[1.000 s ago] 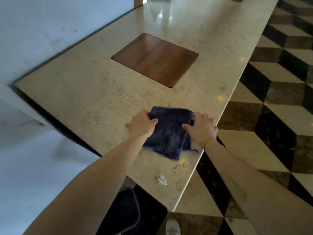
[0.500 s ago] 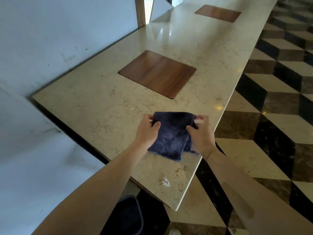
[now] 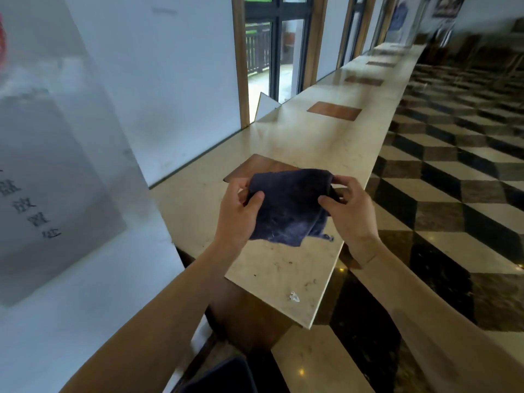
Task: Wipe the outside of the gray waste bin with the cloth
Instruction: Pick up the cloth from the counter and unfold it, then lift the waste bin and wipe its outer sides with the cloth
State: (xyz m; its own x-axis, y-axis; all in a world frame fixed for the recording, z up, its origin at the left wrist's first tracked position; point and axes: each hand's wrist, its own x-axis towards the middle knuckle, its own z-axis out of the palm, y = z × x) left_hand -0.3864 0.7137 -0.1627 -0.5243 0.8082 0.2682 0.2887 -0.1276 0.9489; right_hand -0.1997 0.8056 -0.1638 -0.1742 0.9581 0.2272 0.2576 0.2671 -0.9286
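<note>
A folded dark blue cloth point(image 3: 289, 205) hangs in the air above the marble counter point(image 3: 283, 268), held by both hands. My left hand point(image 3: 236, 211) pinches its left edge and my right hand point(image 3: 347, 211) pinches its right edge. Only the dark rim of the gray waste bin point(image 3: 224, 375) shows, on the floor under the counter's near end, at the bottom of the view; the rest of it is hidden.
Brown wooden insets point(image 3: 334, 110) sit in the long counter, which runs away along a white wall with a posted sign point(image 3: 42, 177). A small crumpled scrap point(image 3: 294, 296) lies near the counter's corner. A checkered tile floor point(image 3: 453, 194) spreads to the right.
Both hands have lifted the cloth off the counter and hold it up. The view has tilted upward, showing the far counter, windows and more floor.
</note>
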